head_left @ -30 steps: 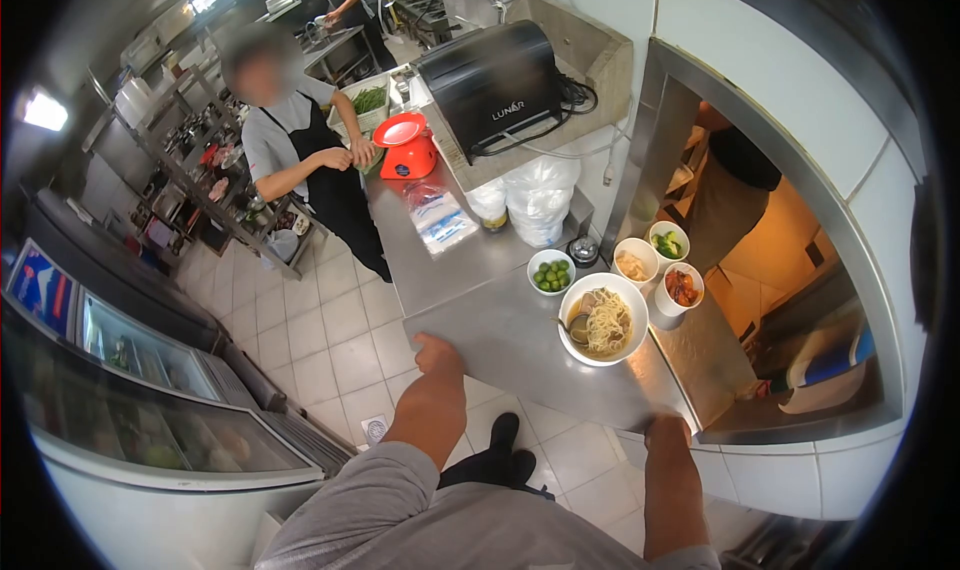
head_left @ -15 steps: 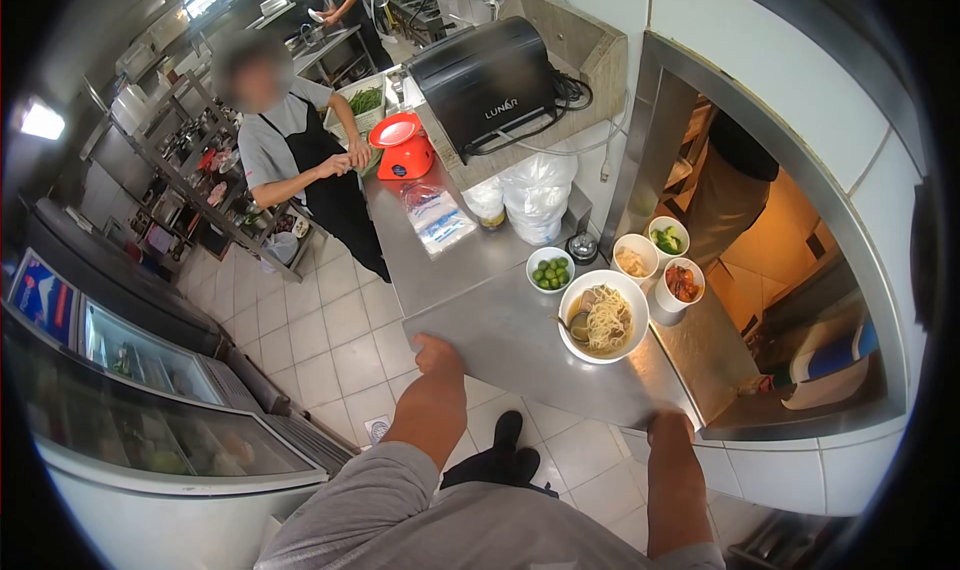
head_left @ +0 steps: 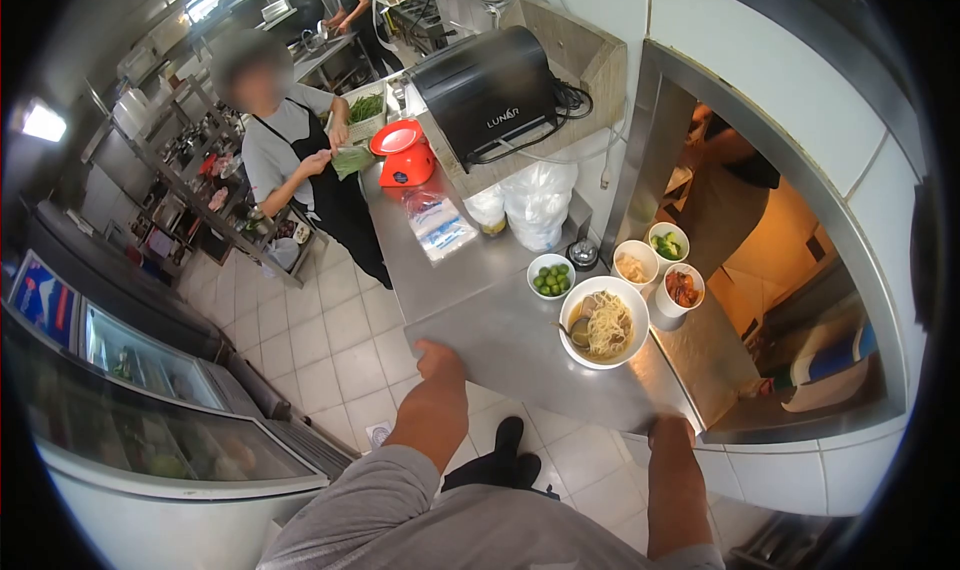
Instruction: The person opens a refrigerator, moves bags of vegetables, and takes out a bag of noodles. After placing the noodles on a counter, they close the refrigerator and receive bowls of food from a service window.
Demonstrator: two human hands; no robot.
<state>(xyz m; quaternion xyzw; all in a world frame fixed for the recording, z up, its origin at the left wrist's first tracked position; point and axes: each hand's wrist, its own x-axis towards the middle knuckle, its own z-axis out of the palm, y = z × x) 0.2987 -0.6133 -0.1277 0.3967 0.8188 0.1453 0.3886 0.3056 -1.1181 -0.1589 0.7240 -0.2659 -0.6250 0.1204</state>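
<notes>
My left hand [head_left: 437,360] is closed at the front edge of the steel counter [head_left: 500,335], near its left corner. My right hand [head_left: 671,430] touches the edge at the right end; its fingers are dark and hard to make out. Between and beyond the hands stands a white bowl of noodles [head_left: 606,322] in broth, a spoon leaning in it. Behind it are a small bowl of green limes [head_left: 550,278], a cup of pale pieces [head_left: 634,265], a cup of green pieces [head_left: 668,243] and a cup of red-orange food [head_left: 682,290].
A co-worker [head_left: 290,150] holds a green leafy bundle [head_left: 352,161] beside a red scale [head_left: 405,158]. Plastic bags [head_left: 437,228] and a black LUNAR machine [head_left: 490,95] stand further back. Another person shows through the window opening on the right. A glass-front fridge [head_left: 160,420] is at left.
The co-worker's hands have moved apart, and the green bundle now shows more fully beside the scale. The person beyond the window has shifted. My hands stay at the counter edge.
</notes>
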